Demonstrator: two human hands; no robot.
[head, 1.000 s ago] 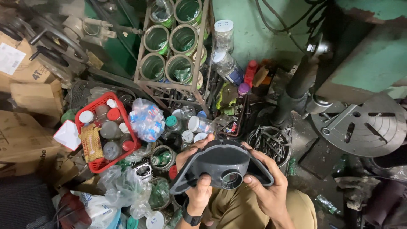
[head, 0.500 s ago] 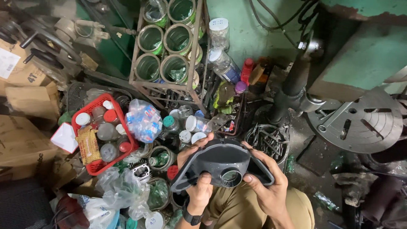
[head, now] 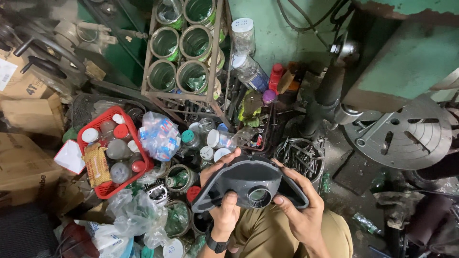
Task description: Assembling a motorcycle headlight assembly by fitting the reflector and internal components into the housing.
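- Head view: a dark grey moulded plastic cover (head: 251,179), roughly triangular with a round opening near its near edge, was held up in front of the person's lap, near the bottom middle of the scene.
- Its long axis ran left to right, the two tapered ends pointing left and right and slightly toward the near side; the rounded hump faced the far side, and the round opening faced up toward the camera.
- The left hand (head: 224,210) gripped the cover's left part, thumb pressed on its upper face beside the opening, fingers wrapped behind the far edge.
- The right hand (head: 299,210) clasped the right part, thumb on the upper face, fingers curled over the far right edge.
- The cover's underside and both palms were hidden; a black wristwatch (head: 216,245) was cut off by the bottom edge.
- Far left of the cover, one red plastic basket (head: 103,188) held about seven capped bottles and one yellowish packet; the exact count was hard to make out.
- At the far side, one metal rack (head: 184,91) held six visible glass jars lying on their sides, the top ones cut off.
- Just beyond the right hand stood one round tin of metal bits (head: 300,155).
- At the far right sat one round slotted metal table (head: 399,136) of a green machine.
- Clear plastic bags (head: 134,217) lay crumpled near left, their number unclear.
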